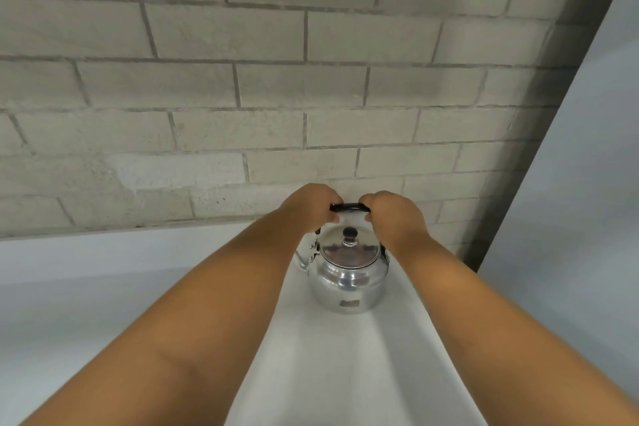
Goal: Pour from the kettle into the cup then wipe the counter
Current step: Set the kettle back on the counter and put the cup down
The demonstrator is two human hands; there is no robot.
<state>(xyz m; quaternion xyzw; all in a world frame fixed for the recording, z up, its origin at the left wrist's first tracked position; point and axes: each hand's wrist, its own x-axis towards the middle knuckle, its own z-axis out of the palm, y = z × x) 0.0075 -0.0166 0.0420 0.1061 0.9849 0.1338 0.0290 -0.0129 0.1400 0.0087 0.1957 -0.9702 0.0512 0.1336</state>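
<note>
Both fists close on the black handle (349, 207), my left hand (313, 204) and right hand (394, 214) above the kettle (347, 282), which sits on the counter (321, 356) near the wall (242, 97); I judge lifting comes next, with no cup visible.

- My only view: head cam, wide-angle, faces fwd + down over both forearms.
- Close on counter (69, 287); brick wall (207, 79) fills upper frame.
</note>
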